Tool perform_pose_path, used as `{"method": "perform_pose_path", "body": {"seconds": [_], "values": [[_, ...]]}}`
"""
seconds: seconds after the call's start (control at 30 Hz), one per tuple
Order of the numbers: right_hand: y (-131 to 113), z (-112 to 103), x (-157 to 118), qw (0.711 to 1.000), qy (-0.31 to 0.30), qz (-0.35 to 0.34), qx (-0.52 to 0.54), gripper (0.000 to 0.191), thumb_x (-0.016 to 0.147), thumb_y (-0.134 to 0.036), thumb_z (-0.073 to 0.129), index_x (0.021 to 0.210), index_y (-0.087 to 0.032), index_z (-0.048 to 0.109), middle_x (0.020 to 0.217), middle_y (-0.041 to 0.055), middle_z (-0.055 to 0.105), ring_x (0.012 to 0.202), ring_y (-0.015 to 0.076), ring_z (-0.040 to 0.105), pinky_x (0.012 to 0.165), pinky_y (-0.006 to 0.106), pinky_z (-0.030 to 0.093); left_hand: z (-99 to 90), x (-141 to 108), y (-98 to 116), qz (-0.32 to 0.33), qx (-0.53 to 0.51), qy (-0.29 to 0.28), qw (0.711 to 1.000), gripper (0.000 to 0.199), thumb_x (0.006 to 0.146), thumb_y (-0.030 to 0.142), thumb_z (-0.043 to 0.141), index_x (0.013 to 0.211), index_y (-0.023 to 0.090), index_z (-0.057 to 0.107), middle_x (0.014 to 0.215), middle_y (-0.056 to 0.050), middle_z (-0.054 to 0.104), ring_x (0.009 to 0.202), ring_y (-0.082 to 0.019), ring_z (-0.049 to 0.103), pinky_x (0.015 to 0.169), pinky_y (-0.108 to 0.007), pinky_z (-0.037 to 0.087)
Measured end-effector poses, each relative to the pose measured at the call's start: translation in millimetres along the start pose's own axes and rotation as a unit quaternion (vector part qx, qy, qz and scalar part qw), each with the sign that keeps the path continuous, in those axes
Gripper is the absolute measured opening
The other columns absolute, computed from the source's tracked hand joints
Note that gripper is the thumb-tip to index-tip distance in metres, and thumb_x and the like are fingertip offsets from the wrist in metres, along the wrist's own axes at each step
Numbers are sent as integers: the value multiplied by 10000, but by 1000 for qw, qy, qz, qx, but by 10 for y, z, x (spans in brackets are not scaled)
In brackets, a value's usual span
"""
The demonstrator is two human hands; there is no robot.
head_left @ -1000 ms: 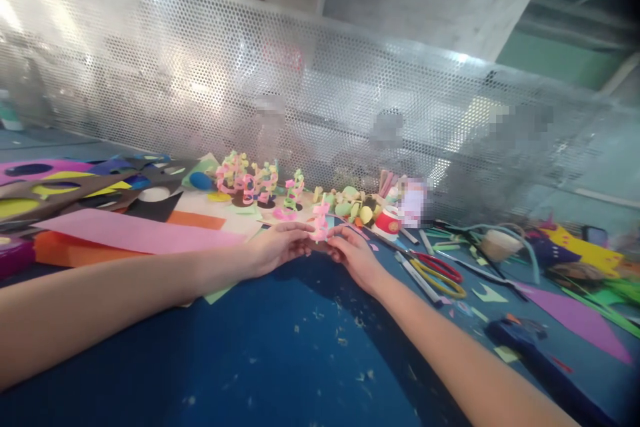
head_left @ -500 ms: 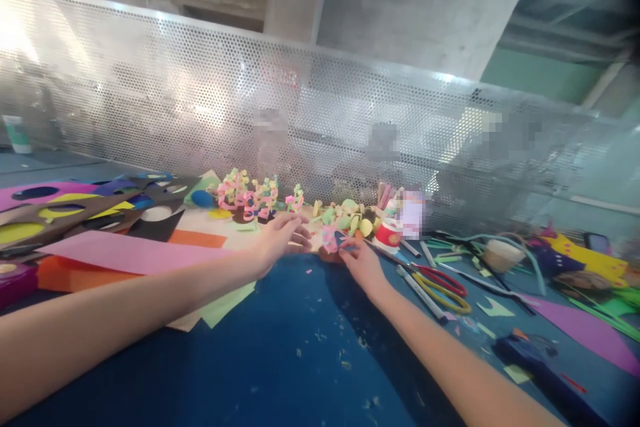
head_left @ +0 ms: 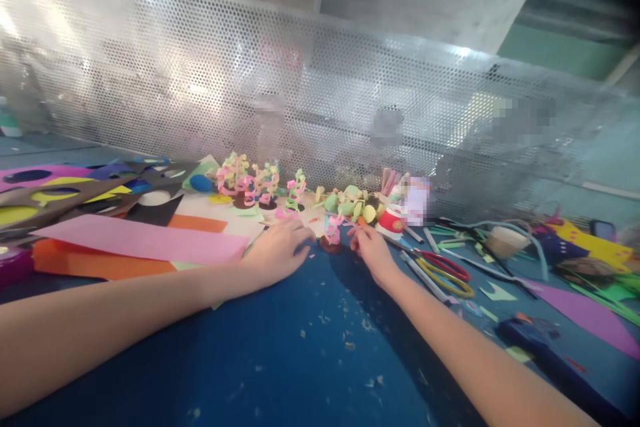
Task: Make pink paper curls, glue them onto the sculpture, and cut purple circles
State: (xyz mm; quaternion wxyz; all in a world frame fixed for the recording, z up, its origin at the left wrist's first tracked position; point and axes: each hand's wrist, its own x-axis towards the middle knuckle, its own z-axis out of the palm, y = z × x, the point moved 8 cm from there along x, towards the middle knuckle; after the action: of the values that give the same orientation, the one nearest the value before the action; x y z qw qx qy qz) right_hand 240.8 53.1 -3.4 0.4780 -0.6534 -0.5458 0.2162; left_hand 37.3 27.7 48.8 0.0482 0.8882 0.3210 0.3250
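Pink, your curled paper piece [head_left: 333, 230], over a brown base [head_left: 330, 246]! Your scissor handles [head_left: 467, 275] blazed red and yellow, your cup [head_left: 391, 222] red and white, your tabletop [head_left: 270, 347] blue with pale flecks!

A small pink paper piece [head_left: 333, 231] stands upright on a dark brown, rounded base [head_left: 330, 246], which rests on the blue counter [head_left: 270, 354]. Its pink strips look curled and bunched into a short, loose column, with a paler, bluish patch near the top; the finer folds are blurred. It sits in the gap between the left hand [head_left: 281, 248] and the right hand [head_left: 375, 255], apart from the left. A thin pinkish bit juts from its upper right side toward the right hand's fingers [head_left: 357, 236]; whether they touch it cannot be told.
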Motion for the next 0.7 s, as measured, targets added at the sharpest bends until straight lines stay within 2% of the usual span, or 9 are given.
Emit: {"method": "perform_pose_path", "body": {"seconds": [0.07,0.13,0.3,0.43,0.7], "values": [[23,3,4,1000,3,6,16,255,891,-368,476,918,-136,578,791,3,602,613,101,568,568,258,484,52,-11,97,59,50,-32,996,199,795,151,474,914,208,623,818,-26,612,865,-199,535,797,-317,402],[20,8,0,1000,2,10,27,254,891,-368,477,923,-137,578,795,4,602,614,100,568,566,256,485,92,-19,134,86,66,-54,993,204,807,170,478,944,206,626,809,-28,623,853,-192,545,817,-317,407],[-38,23,-25,999,-4,14,51,275,904,-376,450,867,-131,570,666,-31,554,498,72,503,487,219,436,56,-9,116,65,67,-35,995,240,860,241,439,992,225,639,870,-52,638,876,-193,560,811,-316,428],[-81,24,-53,998,-1,15,63,270,903,-372,439,843,-137,559,580,-57,505,437,66,447,446,205,379,23,-23,186,87,41,-35,995,248,878,267,422,964,204,645,854,-51,653,875,-188,564,810,-301,426],[-80,48,-51,999,-3,4,41,272,777,-433,443,787,-193,569,482,-38,523,459,131,463,453,235,330,79,-48,202,110,24,-53,992,229,856,216,428,832,169,651,745,-43,657,787,-178,572,765,-278,416]]}}
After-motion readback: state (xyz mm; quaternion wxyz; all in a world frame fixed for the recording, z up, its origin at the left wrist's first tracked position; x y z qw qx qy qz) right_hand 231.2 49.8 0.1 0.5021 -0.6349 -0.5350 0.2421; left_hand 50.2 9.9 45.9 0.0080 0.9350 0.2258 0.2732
